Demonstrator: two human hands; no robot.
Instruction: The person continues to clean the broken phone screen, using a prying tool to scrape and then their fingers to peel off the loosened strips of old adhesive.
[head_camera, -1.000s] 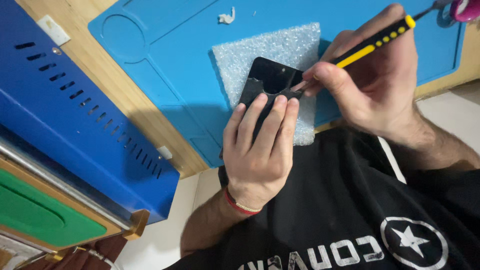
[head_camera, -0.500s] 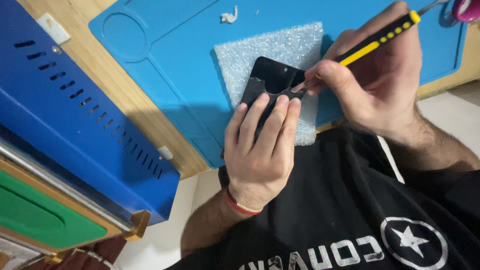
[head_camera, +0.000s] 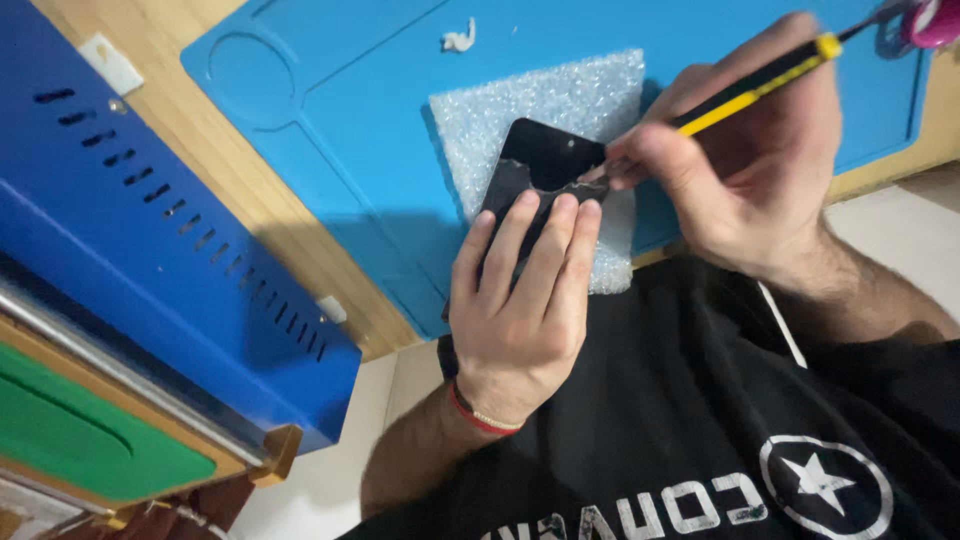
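A black phone (head_camera: 545, 160) with a cracked dark face lies on a white foam pad (head_camera: 545, 105) on the blue work mat (head_camera: 330, 170). My left hand (head_camera: 520, 310) rests flat on the phone's near half, fingers together, pressing it down. My right hand (head_camera: 745, 170) grips a yellow and black tool (head_camera: 755, 85) like a pen. Its tip touches the phone's right edge, just beyond my left fingertips. A red band circles my left wrist.
A large blue metal housing with vent slots (head_camera: 150, 250) stands at the left on the wooden bench (head_camera: 240, 200), with a green panel (head_camera: 70, 430) below it. A small white scrap (head_camera: 458, 40) lies on the mat's far side. A pink-handled item (head_camera: 930, 20) sits top right.
My right hand has shifted very slightly with the tool at the phone's edge. My left hand stays on the phone.
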